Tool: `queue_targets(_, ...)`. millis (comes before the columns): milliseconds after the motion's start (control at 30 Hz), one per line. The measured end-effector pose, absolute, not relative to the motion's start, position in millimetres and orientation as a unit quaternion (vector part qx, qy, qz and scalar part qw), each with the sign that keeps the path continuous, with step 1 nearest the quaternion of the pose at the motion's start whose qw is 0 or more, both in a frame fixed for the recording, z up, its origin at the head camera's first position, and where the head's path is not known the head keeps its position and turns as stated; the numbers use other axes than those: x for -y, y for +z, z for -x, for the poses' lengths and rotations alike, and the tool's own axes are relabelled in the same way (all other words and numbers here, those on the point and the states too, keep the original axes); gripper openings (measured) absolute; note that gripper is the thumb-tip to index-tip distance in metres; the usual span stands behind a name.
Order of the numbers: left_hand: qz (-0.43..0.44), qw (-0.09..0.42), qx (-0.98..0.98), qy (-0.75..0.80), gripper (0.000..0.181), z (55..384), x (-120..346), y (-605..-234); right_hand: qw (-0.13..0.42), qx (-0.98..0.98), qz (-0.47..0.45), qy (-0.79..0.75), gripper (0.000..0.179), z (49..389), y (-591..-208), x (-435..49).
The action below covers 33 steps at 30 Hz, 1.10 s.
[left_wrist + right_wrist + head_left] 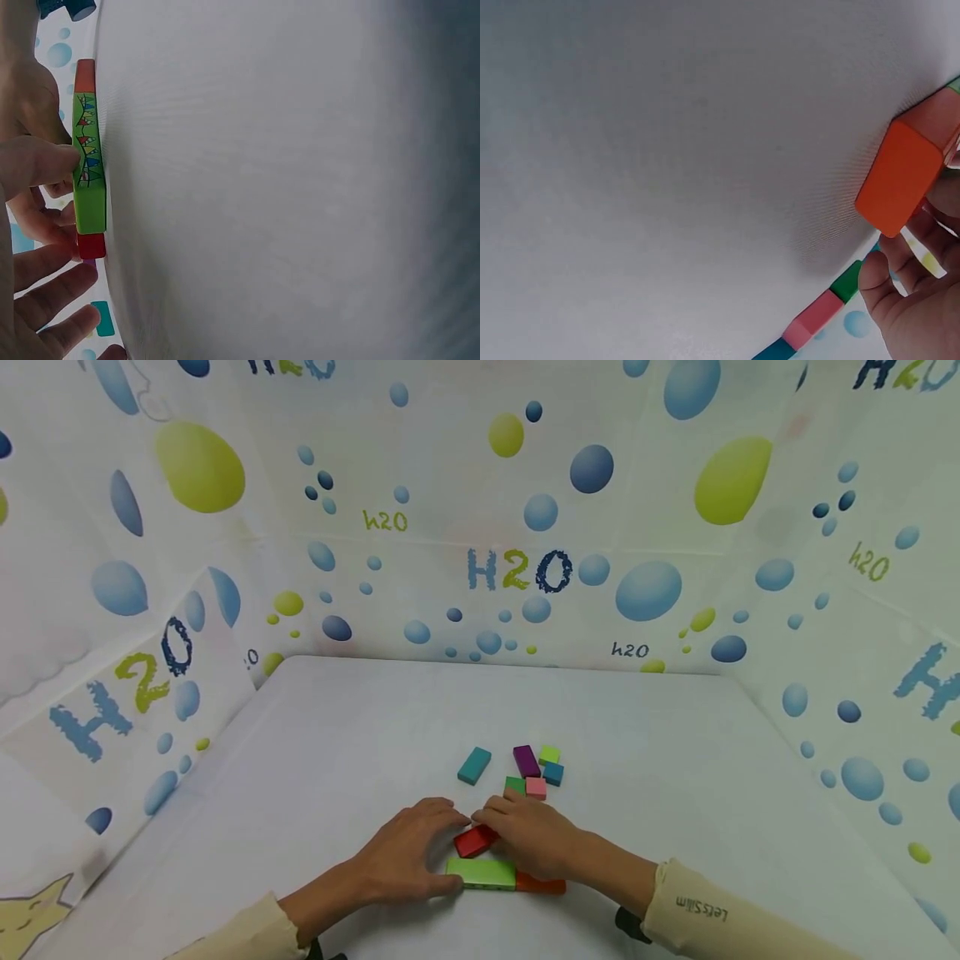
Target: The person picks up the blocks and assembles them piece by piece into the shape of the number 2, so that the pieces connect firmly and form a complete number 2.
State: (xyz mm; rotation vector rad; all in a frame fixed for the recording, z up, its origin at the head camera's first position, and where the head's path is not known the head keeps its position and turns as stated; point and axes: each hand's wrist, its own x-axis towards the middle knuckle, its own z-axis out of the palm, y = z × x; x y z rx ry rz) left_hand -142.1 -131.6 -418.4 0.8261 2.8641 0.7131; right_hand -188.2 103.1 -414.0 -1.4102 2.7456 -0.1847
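A red block (474, 842) lies slanted on the white table between my two hands. My right hand (534, 837) grips its right end with curled fingers, partly hiding it. Nearer to me lies a long light green block (487, 875) with printed bunting on its side (88, 139). An orange block (542, 885) meets its right end, below the right hand; its end face (900, 180) fills part of the right wrist view. My left hand (408, 852) is spread round the left side, thumb at the green block's near left corner, fingers loosely bent beyond it.
Beyond the hands lie a teal block (474, 766), a purple block (527, 762), a small lime block (550, 755), a blue block (552, 774), a pink block (536, 788) and a green block (514, 785). A printed cloth (450, 527) rises behind the table.
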Motion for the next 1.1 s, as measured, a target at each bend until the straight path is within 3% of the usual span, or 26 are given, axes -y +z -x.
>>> queue_targets(267, -0.295, 0.029, -0.926, 0.236, 0.058, 142.5, 132.1, -419.6, 0.010, -0.890, 0.454, -0.045, 0.065, 190.4, -406.1, -109.9)
queue_targets(500, -0.341, 0.055, -0.910, 0.230, 0.051, 144.6, 132.1, -413.3, -0.025, -0.896, 0.438, -0.072, 0.074, 196.8, -397.6, -115.8)
queue_targets(833, -0.437, 0.021, -0.885, 0.161, 0.043, 145.2, 134.6, -409.9, -0.098, -0.906, 0.411, -0.036, 0.052, 217.0, -394.0, -120.8)
queue_targets(1100, -0.448, 0.023, -0.880, 0.155, 0.042, 145.4, 135.0, -408.2, -0.103, -0.920, 0.374, -0.051, 0.046, 234.0, -397.6, -131.2)
